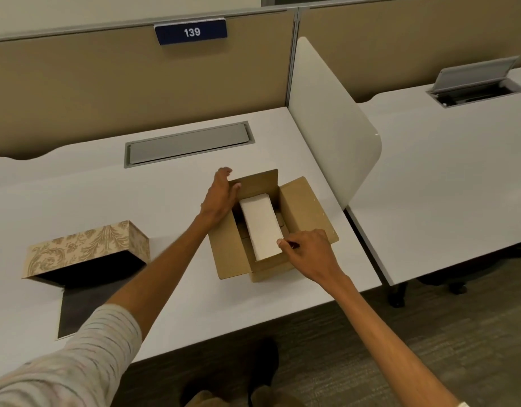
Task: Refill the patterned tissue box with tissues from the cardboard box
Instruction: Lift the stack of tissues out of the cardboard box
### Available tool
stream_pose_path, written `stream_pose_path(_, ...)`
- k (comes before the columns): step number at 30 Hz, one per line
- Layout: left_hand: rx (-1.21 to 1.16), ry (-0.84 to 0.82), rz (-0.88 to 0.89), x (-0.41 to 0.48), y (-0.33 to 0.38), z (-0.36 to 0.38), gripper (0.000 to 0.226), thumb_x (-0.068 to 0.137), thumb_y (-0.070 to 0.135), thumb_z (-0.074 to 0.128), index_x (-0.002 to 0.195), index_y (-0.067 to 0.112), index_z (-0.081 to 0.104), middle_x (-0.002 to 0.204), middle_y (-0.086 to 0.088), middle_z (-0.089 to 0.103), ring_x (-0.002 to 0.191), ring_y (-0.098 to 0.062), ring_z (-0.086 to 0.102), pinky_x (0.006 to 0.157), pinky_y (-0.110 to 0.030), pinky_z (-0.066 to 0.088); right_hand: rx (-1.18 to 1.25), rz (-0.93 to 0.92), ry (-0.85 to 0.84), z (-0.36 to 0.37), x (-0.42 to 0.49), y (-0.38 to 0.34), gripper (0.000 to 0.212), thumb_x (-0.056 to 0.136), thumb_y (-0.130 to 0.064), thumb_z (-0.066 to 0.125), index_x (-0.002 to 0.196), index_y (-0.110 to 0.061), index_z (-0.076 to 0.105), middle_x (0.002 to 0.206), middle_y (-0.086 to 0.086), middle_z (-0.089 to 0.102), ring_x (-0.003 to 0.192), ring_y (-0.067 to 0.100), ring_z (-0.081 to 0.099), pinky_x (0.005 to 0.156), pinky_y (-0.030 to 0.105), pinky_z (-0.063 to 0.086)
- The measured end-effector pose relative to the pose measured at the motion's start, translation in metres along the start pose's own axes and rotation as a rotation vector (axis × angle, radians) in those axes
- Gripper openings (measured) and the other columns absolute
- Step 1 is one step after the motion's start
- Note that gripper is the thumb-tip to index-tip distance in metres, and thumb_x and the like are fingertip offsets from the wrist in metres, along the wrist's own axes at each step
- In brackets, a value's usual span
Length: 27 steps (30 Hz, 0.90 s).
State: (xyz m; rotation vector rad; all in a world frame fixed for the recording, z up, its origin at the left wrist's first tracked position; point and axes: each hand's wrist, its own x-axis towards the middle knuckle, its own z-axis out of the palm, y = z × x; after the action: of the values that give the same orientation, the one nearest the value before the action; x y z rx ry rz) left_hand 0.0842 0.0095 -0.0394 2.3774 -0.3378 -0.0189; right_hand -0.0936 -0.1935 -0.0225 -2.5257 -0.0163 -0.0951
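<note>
An open cardboard box (307, 211) stands on the white desk (106, 186), flaps spread. A white stack of tissues (260, 224) sticks up inside it, tilted. My left hand (219, 198) rests on the box's far-left flap, fingers curled over its edge. My right hand (307, 252) pinches the near end of the tissue stack at the box's front edge. The patterned tissue box (86, 245) lies on its side at the left, its dark open bottom facing me and its dark flap (77, 306) flat on the desk.
A grey cable hatch (188, 143) is set in the desk behind the boxes. A white divider panel (326, 121) stands at the right desk edge, with a second desk (444, 160) beyond it. Beige partition walls rise at the back. Carpet and my shoes lie below.
</note>
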Motion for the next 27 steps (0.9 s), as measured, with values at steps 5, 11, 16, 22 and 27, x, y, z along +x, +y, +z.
stream_pose_path(5, 0.012, 0.107, 0.03, 0.009, 0.008, 0.004, 0.034, 0.097, 0.004, 0.046, 0.13, 0.003, 0.04, 0.143, -0.021, 0.035, 0.108, -0.032, 0.059, 0.097, -0.037, 0.053, 0.046, 0.004, -0.109, 0.003, -0.018, 0.007, 0.025, 0.088, -0.036, 0.059, 0.106, -0.027, 0.074, 0.11, -0.007, 0.073, 0.097, 0.006, 0.064, 0.092, 0.031, 0.054)
stream_pose_path(11, -0.107, 0.07, -0.115, 0.007, 0.003, 0.015, 0.053, 0.101, 0.039, 0.041, 0.149, 0.026, 0.024, 0.159, -0.006, 0.029, 0.142, -0.032, 0.036, 0.117, -0.054, 0.03, -0.107, -0.064, -0.217, 0.018, -0.038, 0.021, 0.047, 0.088, -0.038, 0.054, 0.134, -0.026, 0.056, 0.14, -0.005, 0.056, 0.13, 0.012, 0.047, 0.109, 0.029, 0.029)
stream_pose_path(16, 0.421, -0.182, 0.06, 0.005, -0.02, 0.027, 0.062, 0.105, 0.037, 0.026, 0.157, 0.012, 0.003, 0.167, -0.008, -0.005, 0.154, -0.024, -0.007, 0.125, -0.052, -0.002, -0.252, -0.135, -0.15, 0.042, -0.053, 0.033, 0.051, 0.098, -0.044, 0.036, 0.144, -0.022, 0.045, 0.15, -0.001, 0.045, 0.142, 0.013, 0.035, 0.119, 0.035, 0.021)
stream_pose_path(22, 0.393, -0.306, 0.065, -0.003, -0.028, 0.034, 0.055, 0.106, 0.028, 0.029, 0.156, 0.007, 0.015, 0.165, -0.012, 0.016, 0.153, -0.025, 0.012, 0.127, -0.042, 0.003, -0.274, -0.158, -0.124, 0.062, -0.062, 0.05, 0.052, 0.103, -0.046, 0.033, 0.15, -0.024, 0.033, 0.155, -0.005, 0.037, 0.149, 0.009, 0.019, 0.123, 0.034, 0.011)
stream_pose_path(27, 0.21, -0.252, 0.008, 0.002, -0.026, 0.033, 0.041, 0.105, 0.016, 0.034, 0.144, 0.005, 0.042, 0.147, -0.016, 0.048, 0.137, -0.032, 0.042, 0.123, -0.041, 0.022, -0.218, -0.148, -0.059, 0.075, -0.062, 0.057, 0.051, 0.098, -0.04, 0.05, 0.146, -0.024, 0.04, 0.15, -0.004, 0.043, 0.146, 0.011, 0.027, 0.123, 0.036, 0.015)
